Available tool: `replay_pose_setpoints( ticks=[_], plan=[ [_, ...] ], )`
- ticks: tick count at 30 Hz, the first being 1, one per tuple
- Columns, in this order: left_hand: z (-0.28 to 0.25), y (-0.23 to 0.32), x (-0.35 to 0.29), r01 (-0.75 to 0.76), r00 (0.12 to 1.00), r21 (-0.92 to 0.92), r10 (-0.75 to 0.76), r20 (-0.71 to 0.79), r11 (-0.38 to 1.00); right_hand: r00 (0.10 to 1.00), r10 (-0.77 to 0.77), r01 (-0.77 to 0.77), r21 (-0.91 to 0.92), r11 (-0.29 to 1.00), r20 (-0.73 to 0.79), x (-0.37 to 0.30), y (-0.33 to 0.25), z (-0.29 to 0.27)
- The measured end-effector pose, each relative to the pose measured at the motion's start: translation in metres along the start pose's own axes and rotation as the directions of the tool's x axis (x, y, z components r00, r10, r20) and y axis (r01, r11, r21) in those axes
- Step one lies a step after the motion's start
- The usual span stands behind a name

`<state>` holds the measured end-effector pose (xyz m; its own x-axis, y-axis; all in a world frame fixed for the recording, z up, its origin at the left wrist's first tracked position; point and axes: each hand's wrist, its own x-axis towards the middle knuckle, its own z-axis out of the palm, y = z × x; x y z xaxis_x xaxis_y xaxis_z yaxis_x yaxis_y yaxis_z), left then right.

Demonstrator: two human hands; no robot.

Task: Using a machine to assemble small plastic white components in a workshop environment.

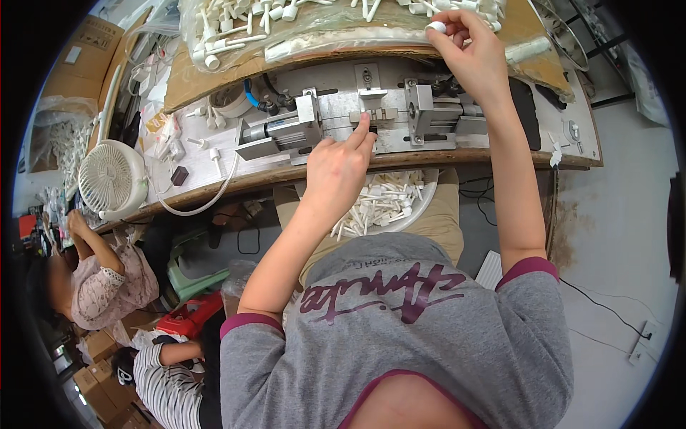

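My right hand (475,61) is raised over the far right of the bench, its thumb and fingers pinched on a small white plastic piece with a rounded end (436,27). Below and to its left, my left hand (339,170) reaches over the near edge of the bench. Its index finger is stretched out, the tip at the small metal holder (379,114) in the middle of a metal fixture; the other fingers are partly hidden. Two metal cylinder units, one on the left (286,129) and one on the right (432,114), face each other across the holder.
Many white plastic pieces lie in a clear bag (243,28) at the back. A tub (429,189) of similar pieces rests on my lap. A white fan (112,179) stands at the left. Two other people (114,286) sit at the lower left.
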<state>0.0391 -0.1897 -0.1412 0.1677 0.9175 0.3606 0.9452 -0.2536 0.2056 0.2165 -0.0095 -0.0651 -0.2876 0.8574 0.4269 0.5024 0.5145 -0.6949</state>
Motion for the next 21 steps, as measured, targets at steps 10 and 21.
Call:
replay_pose_setpoints(
  ticks=[10, 21],
  plan=[
    [-0.007, -0.004, 0.004, 0.056, 0.997, -0.097, -0.050, 0.062, 0.994, 0.946, -0.321, 0.303, 0.218, 0.928, 0.051, -0.072, -0.031, 0.017],
    [-0.076, -0.095, 0.092, 0.063, 0.841, 0.048, -0.027, -0.541, 0.997, 0.829, -0.471, 0.539, -0.204, 0.818, 0.301, -0.140, -0.019, 0.046]
  ],
)
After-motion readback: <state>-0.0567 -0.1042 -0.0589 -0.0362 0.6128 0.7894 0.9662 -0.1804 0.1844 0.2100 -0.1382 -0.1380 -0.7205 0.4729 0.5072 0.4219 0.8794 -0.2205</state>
